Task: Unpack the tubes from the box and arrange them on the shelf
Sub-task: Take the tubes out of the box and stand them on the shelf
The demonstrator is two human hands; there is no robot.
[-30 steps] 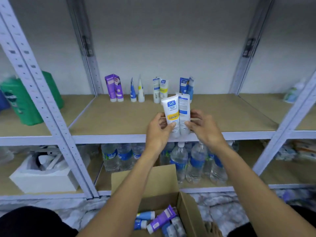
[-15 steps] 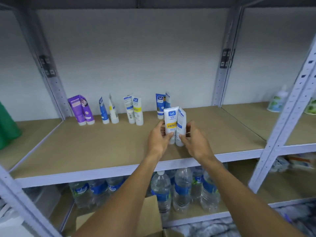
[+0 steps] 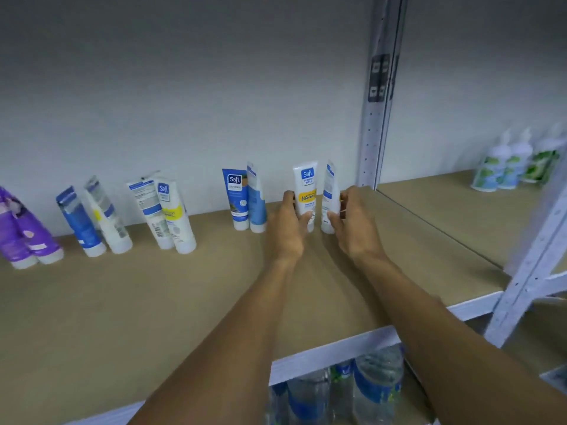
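Water bottles (image 3: 377,384) stand in the bay below as a person reaches both forearms across the shelf (image 3: 153,302). A second ago the pair of tubes was held up at the shelf's near edge, above the open box. Now the hands have carried them to the far side, and the box has dropped out of view. The left hand (image 3: 287,228) grips the yellow-banded tube (image 3: 305,191). The right hand (image 3: 352,222) grips the white-and-blue tube (image 3: 329,197) just beside it. Both tubes are upright, caps down, at or just above the board. They extend to the right a row of paired tubes along the wall: the blue pair (image 3: 236,197) nearest, the purple tubes (image 3: 21,234) far left. The placement looks almost done, and only letting go remains. A careless release could tip these slender tubes. Green-labelled bottles (image 3: 515,161) stand far right, past the upright post (image 3: 372,118).
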